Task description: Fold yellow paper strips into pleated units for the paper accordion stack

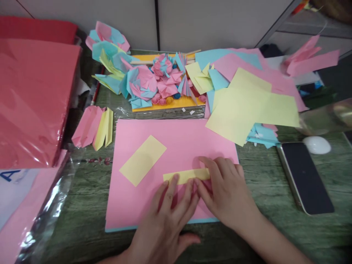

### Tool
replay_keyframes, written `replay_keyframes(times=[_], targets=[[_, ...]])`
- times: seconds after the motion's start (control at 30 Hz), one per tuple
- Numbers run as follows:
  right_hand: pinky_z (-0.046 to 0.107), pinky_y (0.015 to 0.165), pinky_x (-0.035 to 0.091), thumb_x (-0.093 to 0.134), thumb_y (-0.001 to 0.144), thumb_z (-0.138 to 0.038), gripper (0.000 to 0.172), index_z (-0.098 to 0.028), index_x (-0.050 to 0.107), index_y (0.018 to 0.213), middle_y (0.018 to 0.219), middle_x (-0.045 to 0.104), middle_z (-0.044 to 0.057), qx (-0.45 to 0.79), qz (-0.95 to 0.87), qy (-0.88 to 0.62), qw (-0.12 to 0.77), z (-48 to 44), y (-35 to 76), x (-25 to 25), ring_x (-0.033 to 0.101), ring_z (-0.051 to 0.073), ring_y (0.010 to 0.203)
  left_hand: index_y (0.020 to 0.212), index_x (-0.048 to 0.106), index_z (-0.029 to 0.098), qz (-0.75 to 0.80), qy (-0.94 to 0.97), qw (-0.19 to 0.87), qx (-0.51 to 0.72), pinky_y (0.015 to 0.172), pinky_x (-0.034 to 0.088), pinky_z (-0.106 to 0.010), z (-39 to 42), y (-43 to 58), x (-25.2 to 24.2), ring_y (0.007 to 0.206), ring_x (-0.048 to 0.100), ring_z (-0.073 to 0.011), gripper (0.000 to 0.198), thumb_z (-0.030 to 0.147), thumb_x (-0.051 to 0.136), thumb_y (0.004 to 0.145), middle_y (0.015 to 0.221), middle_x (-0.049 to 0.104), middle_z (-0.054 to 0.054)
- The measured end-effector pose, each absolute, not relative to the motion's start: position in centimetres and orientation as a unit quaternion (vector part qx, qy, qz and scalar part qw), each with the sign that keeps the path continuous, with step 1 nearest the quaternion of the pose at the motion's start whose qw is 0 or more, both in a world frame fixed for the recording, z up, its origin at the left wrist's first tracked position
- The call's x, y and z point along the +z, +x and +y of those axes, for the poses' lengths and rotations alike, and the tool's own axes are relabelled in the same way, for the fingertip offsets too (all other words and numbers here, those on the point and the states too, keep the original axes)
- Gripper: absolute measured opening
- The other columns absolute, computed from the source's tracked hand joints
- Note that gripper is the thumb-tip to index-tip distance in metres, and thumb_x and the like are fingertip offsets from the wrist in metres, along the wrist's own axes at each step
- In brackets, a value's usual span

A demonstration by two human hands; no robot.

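Observation:
A narrow strip of yellow paper (187,176), which looks folded lengthwise, lies on a stack of pink paper (137,205). Along its lower edge, my left hand (167,216) presses with outstretched, spread fingertips, the thumb held away below. My right hand (227,187) is curled around the strip's right end, with thumb and fingers closed on it; that end is partly hidden. To the upper left on the same pink sheet rests a flat yellow paper rectangle (143,160), touched by neither hand. A blue sheet edge shows beneath the pink one.
Folded paper flowers (143,82) crowd the back. Loose yellow sheets (253,106) overlap the pink stack's upper right corner. A phone (305,178) and a white mouse (317,145) lie right. Left are folded pink paper (87,126) and a plastic-wrapped red pack (35,99).

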State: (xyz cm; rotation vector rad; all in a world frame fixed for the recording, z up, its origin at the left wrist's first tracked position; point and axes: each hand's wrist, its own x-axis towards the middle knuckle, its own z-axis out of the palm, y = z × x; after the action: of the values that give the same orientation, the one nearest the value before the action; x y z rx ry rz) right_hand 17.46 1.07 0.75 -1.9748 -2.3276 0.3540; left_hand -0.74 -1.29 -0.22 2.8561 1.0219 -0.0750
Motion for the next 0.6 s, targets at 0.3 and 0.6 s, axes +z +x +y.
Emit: replay_keyframes(times=[0.3, 0.6], targets=[[0.037, 0.076, 0.032, 0.043, 0.081, -0.021, 0.038, -0.021, 0.042, 0.119, 0.099, 0.052, 0.008, 0.133, -0.750, -0.648, 0.022, 0.8, 18.4, 1.3, 0.046, 0.025, 0.096, 0.140, 0.020, 0.020, 0.338, 0.939, 0.055, -0.031, 0.099, 0.023, -0.048, -1.2, -0.7, -0.1, 0.130, 0.017, -0.0364, 0.070, 0.063, 0.020, 0.084, 0.147, 0.020, -0.003], [0.036, 0.074, 0.029, 0.038, 0.085, -0.018, 0.040, -0.025, 0.038, 0.124, 0.101, 0.052, 0.008, 0.130, -0.770, -0.625, -0.006, 0.8, 19.2, 1.5, 0.046, 0.024, 0.096, 0.140, 0.020, 0.019, 0.333, 0.942, 0.041, -0.030, 0.097, 0.027, -0.051, -1.4, -0.6, 0.1, 0.130, 0.016, -0.0387, 0.070, 0.062, 0.018, 0.085, 0.148, 0.015, -0.002]])
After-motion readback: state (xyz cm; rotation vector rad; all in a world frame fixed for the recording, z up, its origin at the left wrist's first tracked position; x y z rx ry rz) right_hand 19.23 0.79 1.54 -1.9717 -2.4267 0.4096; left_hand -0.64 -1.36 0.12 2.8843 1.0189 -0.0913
